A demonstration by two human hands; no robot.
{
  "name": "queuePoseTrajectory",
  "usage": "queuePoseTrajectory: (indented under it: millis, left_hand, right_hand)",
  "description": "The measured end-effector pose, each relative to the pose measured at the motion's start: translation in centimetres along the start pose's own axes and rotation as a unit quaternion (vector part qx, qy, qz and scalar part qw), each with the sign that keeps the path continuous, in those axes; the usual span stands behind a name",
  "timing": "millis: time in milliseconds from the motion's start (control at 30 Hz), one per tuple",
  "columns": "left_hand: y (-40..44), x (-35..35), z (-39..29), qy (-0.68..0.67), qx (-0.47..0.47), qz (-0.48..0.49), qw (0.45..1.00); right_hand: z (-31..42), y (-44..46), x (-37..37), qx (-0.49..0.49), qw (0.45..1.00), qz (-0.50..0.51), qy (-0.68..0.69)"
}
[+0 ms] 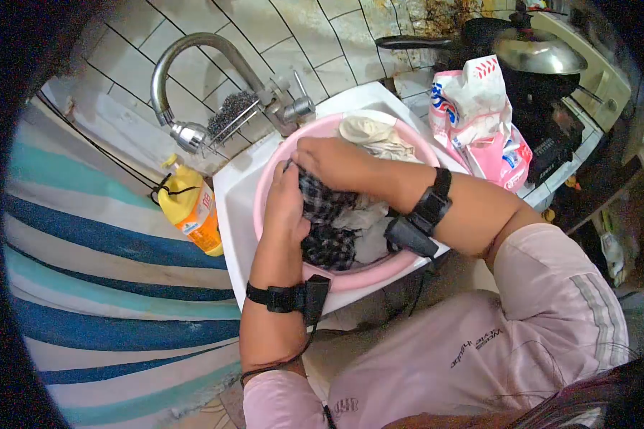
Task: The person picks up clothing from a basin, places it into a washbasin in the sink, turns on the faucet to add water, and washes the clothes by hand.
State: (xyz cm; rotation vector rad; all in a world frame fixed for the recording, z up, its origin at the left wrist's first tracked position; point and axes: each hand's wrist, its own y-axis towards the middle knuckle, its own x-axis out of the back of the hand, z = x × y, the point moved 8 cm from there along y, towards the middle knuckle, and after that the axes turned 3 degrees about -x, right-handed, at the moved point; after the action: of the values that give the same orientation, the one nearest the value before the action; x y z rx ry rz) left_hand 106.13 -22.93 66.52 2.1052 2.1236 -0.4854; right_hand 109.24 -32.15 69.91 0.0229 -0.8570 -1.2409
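Observation:
Both hands meet over the left part of a pink basin, which stands in a white sink. My left hand is closed on a dark checked cloth at its upper edge. Close against it, my right hand has its fingers curled round the same cloth. The cloth hangs down into the basin, where more dark checked fabric lies at the bottom. Pale wet fabric lies beside it, partly under my right forearm. A cream cloth rests at the basin's far rim.
A curved metal faucet and a wire rack are behind the sink. Left of it stands a yellow bottle. At the right are a pink and white bag and a lidded pan. A striped curtain hangs at the left.

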Motion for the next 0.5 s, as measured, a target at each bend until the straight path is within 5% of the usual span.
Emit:
queuePoseTrajectory:
  millis: [100,200,500]
  left_hand:
    - [0.0,-1.0,0.6,0.004,0.008,0.073,0.997]
    - [-0.7,-0.4,0.2,0.097,0.022,0.028,0.995]
    - [0.1,-0.2,0.6,0.02,0.025,0.076,0.997]
  right_hand:
    - [-1.7,0.6,-0.2,-0.037,0.998,0.033,-0.05]
    - [-0.9,-0.1,1.0,-0.032,0.997,0.01,-0.063]
    - [-2.5,0.1,0.4,-0.053,0.998,0.013,-0.029]
